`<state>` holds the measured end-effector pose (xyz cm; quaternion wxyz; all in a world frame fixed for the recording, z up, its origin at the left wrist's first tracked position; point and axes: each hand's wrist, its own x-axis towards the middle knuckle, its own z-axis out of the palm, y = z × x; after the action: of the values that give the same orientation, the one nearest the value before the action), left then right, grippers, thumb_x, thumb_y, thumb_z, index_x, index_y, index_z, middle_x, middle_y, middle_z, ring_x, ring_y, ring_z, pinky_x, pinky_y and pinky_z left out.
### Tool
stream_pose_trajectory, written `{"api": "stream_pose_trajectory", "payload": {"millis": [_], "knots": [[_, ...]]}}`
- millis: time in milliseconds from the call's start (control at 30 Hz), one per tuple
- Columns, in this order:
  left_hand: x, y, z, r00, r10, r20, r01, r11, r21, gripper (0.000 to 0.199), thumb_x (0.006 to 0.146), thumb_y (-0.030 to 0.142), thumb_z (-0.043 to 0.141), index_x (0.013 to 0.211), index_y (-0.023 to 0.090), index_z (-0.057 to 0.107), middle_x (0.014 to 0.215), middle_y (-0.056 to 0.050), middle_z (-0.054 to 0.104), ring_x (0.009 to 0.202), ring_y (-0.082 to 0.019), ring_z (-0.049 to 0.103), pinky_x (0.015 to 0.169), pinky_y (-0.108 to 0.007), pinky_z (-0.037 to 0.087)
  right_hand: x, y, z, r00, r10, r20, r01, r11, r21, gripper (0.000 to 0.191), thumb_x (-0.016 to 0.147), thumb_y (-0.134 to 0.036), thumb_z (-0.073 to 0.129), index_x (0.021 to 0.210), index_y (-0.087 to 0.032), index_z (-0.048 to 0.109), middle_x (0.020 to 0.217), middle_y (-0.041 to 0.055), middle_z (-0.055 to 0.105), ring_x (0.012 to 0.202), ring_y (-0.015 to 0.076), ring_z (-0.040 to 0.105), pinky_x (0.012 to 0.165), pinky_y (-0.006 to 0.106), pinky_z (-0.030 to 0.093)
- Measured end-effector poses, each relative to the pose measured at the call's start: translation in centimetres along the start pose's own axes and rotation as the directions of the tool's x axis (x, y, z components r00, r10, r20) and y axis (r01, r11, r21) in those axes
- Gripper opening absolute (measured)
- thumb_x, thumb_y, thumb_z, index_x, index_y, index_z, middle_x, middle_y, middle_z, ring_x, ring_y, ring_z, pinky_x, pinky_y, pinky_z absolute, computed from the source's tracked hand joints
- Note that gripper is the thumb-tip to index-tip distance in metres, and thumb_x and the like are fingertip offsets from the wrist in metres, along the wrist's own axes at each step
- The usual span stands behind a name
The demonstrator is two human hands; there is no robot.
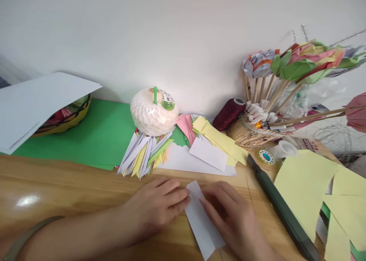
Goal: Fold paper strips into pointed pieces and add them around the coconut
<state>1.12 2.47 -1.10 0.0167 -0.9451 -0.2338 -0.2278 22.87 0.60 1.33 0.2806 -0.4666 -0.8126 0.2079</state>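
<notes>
A small white paper rectangle [201,219] with a lengthwise crease lies at a slant on the wooden table between my hands. My left hand [161,203], its fingers closed together, grips the paper's upper left edge. On the other side, my right hand [233,211] is closed with thumb and fingers at the right edge of the same sheet. Just beyond them, a bundle of folded paper strips [143,154] in white, yellow and green sticks out from under a wrapped coconut [154,112]. A white paper slip [208,154] rests near yellow slips [220,137] and pink slips [185,127].
A long dark cutter-like tool [281,205] lies at the right beside yellow paper sheets [305,184]. Behind stand a maroon thread spool [228,114], a tape roll [265,157] and paper flowers [309,62] on sticks. White sheets [48,100] cover a basket [65,120] at left.
</notes>
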Motion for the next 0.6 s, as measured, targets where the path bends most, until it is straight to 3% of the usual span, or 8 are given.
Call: {"api": "stream_pose_trajectory", "payload": {"millis": [100,333,467,600], "knots": [[-0.02,-0.36,-0.04,0.998,0.032,0.049,-0.032,0.999,-0.007,0.024,0.095,0.014,0.046,0.116,0.014,0.056,0.112,-0.006,0.062,0.095,-0.02,0.052,0.082,-0.034,0.045,0.23,0.61,0.38,0.989,0.147,0.004,-0.147,0.989,-0.031,0.009,0.089,-0.024,0.051,0.086,-0.02,0.059,0.076,0.0028,0.06,0.063,0.0153,0.058,0.054,0.026,0.05],[0.16,-0.89,0.0,0.999,0.014,0.051,-0.012,0.999,-0.037,0.022,0.097,0.018,0.043,0.114,0.02,0.058,0.113,-0.001,0.062,0.099,-0.021,0.051,0.088,-0.038,0.041,0.44,0.64,0.66,0.973,0.23,0.036,-0.23,0.973,-0.016,0.009,0.087,-0.021,0.053,0.082,-0.021,0.061,0.074,0.001,0.061,0.063,0.0152,0.058,0.054,0.026,0.047],[-0.09,-0.83,-0.13,0.997,0.04,0.066,-0.04,0.999,0.001,0.028,0.099,0.016,0.036,0.117,0.017,0.057,0.124,-0.002,0.059,0.107,-0.022,0.049,0.097,-0.041,0.035,0.47,0.63,0.79,0.977,0.211,0.03,-0.21,0.977,-0.029,0.008,0.088,-0.021,0.053,0.086,-0.021,0.061,0.077,0.0013,0.062,0.064,0.0153,0.059,0.054,0.025,0.047],[-0.34,-0.79,-0.2,0.994,0.055,0.096,-0.061,0.996,0.062,0.033,0.1,0.014,0.03,0.124,0.013,0.053,0.128,-0.003,0.057,0.114,-0.021,0.047,0.104,-0.041,0.029,0.62,0.77,0.89,0.994,0.108,0.014,-0.107,0.992,-0.066,0.015,0.092,-0.02,0.047,0.086,-0.021,0.061,0.08,0.0032,0.062,0.071,0.0162,0.061,0.058,0.025,0.049]]}}
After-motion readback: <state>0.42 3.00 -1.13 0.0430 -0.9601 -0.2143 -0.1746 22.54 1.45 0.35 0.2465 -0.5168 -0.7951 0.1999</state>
